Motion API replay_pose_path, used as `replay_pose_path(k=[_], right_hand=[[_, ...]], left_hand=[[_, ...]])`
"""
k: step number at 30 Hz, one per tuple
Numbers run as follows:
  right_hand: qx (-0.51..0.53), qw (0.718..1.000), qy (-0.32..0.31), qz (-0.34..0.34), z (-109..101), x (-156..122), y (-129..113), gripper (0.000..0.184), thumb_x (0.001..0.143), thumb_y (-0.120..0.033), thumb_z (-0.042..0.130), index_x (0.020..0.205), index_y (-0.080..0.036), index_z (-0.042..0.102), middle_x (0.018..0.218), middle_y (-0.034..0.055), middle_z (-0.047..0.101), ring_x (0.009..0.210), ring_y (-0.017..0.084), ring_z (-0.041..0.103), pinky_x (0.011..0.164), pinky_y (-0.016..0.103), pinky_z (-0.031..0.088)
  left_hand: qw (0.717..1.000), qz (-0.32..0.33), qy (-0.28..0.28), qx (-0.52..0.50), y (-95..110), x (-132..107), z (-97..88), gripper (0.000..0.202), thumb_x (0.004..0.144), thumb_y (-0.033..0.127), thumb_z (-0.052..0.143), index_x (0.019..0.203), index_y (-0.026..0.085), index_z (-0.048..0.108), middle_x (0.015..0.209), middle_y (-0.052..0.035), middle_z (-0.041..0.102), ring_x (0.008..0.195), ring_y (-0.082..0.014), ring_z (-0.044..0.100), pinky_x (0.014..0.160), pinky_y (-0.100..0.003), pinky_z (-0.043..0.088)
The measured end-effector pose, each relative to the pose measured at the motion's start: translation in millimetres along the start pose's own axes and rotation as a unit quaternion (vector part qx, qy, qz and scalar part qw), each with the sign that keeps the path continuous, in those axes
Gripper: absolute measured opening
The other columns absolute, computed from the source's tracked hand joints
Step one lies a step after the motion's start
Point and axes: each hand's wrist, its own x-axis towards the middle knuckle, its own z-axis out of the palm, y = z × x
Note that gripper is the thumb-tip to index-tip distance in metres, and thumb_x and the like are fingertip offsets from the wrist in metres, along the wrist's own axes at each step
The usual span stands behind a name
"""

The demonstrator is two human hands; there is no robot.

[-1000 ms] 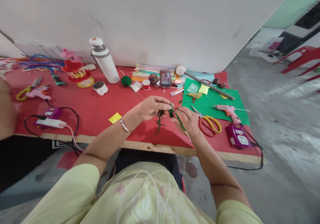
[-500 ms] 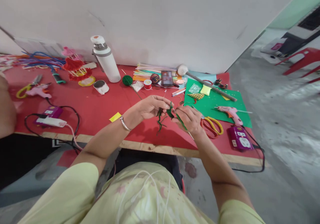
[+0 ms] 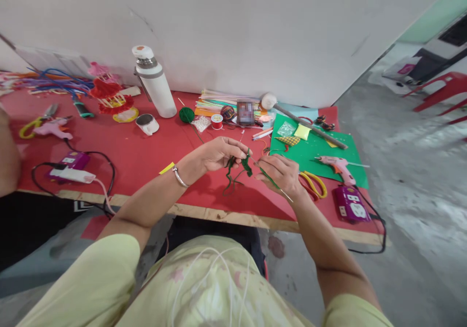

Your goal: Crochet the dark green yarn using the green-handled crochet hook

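My left hand (image 3: 223, 153) pinches a small piece of dark green crochet work (image 3: 247, 165) above the red tabletop, with loose yarn ends hanging below it. In my right hand (image 3: 280, 172) is a crochet hook (image 3: 269, 178) with a green grip and a metal shaft. Its tip points left toward the crochet piece, close to a green loop; whether it is inside the loop I cannot tell. Beyond my left hand lies a ball of green yarn (image 3: 187, 115), its strand running toward that hand.
Scissors (image 3: 314, 185) and a pink glue gun (image 3: 338, 167) lie to the right, near a purple power socket (image 3: 352, 204). A white thermos (image 3: 155, 83) and its cup (image 3: 147, 124) stand at the back left. Another person's arm (image 3: 8, 156) shows at the left edge.
My right hand and the hook have drawn a little to the right, away from the crochet piece. The piece now hangs lower and more freely from my left hand.
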Motion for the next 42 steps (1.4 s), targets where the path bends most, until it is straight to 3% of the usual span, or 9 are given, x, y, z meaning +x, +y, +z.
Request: replay_pose_path(k=[12, 23, 28, 30, 33, 36, 38, 41, 42], right_hand=[[-0.063, 0.996, -0.054, 0.021, -12.9, 4.1, -7.4, 0.019, 0.099, -0.038, 0.068, 0.108, -0.023, 0.076, 0.102, 0.0066, 0.078, 0.085, 0.018, 0.068, 0.074, 0.031, 0.051], [0.073, 0.993, -0.091, 0.007, -36.2, 24.0, -8.4, 0.016, 0.100, -0.028, 0.065, 0.110, -0.018, 0.073, 0.100, 0.0089, 0.080, 0.086, 0.021, 0.071, 0.078, 0.035, 0.058], [0.128, 0.986, -0.049, 0.093, -30.4, 22.1, -20.3, 0.016, 0.100, -0.027, 0.064, 0.108, -0.019, 0.075, 0.096, 0.0095, 0.079, 0.085, 0.021, 0.070, 0.079, 0.036, 0.057], [0.212, 0.960, -0.017, 0.183, -24.5, 20.7, -28.1, 0.018, 0.103, -0.027, 0.061, 0.103, -0.019, 0.077, 0.094, 0.0086, 0.078, 0.084, 0.020, 0.071, 0.076, 0.035, 0.057], [0.349, 0.880, 0.029, 0.321, -13.1, 16.7, -37.8, 0.029, 0.106, -0.035, 0.056, 0.096, -0.020, 0.079, 0.088, 0.0063, 0.077, 0.077, 0.018, 0.070, 0.065, 0.030, 0.053], [0.419, 0.818, 0.049, 0.392, -5.9, 13.0, -40.5, 0.038, 0.109, -0.041, 0.048, 0.099, -0.021, 0.079, 0.083, 0.0049, 0.076, 0.067, 0.016, 0.066, 0.054, 0.028, 0.047], [0.387, 0.844, 0.035, 0.370, -7.3, 13.1, -37.7, 0.035, 0.109, -0.040, 0.048, 0.102, -0.022, 0.078, 0.086, 0.0053, 0.076, 0.071, 0.017, 0.068, 0.058, 0.029, 0.050], [0.202, 0.954, -0.026, 0.221, -16.0, 16.4, -29.6, 0.020, 0.103, -0.036, 0.062, 0.106, -0.022, 0.077, 0.098, 0.0078, 0.079, 0.085, 0.020, 0.071, 0.077, 0.034, 0.055], [0.126, 0.976, -0.047, 0.169, -18.9, 17.6, -26.8, 0.018, 0.101, -0.035, 0.066, 0.107, -0.022, 0.076, 0.100, 0.0082, 0.079, 0.087, 0.021, 0.070, 0.079, 0.035, 0.054]], left_hand=[[0.999, 0.011, 0.010, 0.050, 3.2, 4.0, -5.7, 0.014, 0.064, 0.003, 0.078, 0.077, 0.008, 0.079, 0.060, -0.0045, 0.069, 0.048, -0.0098, 0.061, 0.051, -0.021, 0.049], [0.986, 0.029, -0.036, 0.158, 2.9, 14.5, -14.2, 0.014, 0.061, 0.006, 0.075, 0.073, 0.010, 0.080, 0.056, -0.0046, 0.069, 0.047, -0.0107, 0.062, 0.049, -0.020, 0.045], [0.990, 0.029, -0.034, 0.131, 6.3, 10.7, -10.5, 0.014, 0.060, 0.007, 0.075, 0.073, 0.010, 0.080, 0.057, -0.0035, 0.069, 0.045, -0.0104, 0.061, 0.047, -0.021, 0.045], [0.992, 0.036, -0.031, 0.116, 7.3, 9.3, -8.7, 0.014, 0.060, 0.007, 0.075, 0.073, 0.010, 0.080, 0.058, -0.0034, 0.070, 0.045, -0.0099, 0.061, 0.047, -0.020, 0.045], [0.993, 0.048, -0.026, 0.105, 7.8, 8.5, -7.3, 0.015, 0.062, 0.007, 0.077, 0.076, 0.010, 0.080, 0.060, -0.0032, 0.070, 0.047, -0.0097, 0.062, 0.048, -0.020, 0.046], [0.992, 0.054, -0.022, 0.109, 6.9, 9.2, -8.6, 0.015, 0.063, 0.009, 0.078, 0.078, 0.010, 0.079, 0.063, -0.0033, 0.071, 0.048, -0.0109, 0.064, 0.049, -0.021, 0.048], [0.992, 0.055, -0.018, 0.115, 5.6, 10.3, -10.7, 0.015, 0.064, 0.009, 0.079, 0.079, 0.011, 0.079, 0.065, -0.0038, 0.072, 0.050, -0.0114, 0.065, 0.051, -0.022, 0.051], [0.991, 0.052, -0.008, 0.123, 3.8, 12.3, -14.0, 0.015, 0.064, 0.011, 0.079, 0.079, 0.011, 0.080, 0.068, -0.0045, 0.073, 0.051, -0.0112, 0.064, 0.051, -0.023, 0.053], [0.991, 0.049, -0.003, 0.125, 3.5, 12.9, -14.7, 0.015, 0.064, 0.011, 0.080, 0.079, 0.011, 0.080, 0.068, -0.0042, 0.073, 0.051, -0.0111, 0.063, 0.050, -0.024, 0.054]])
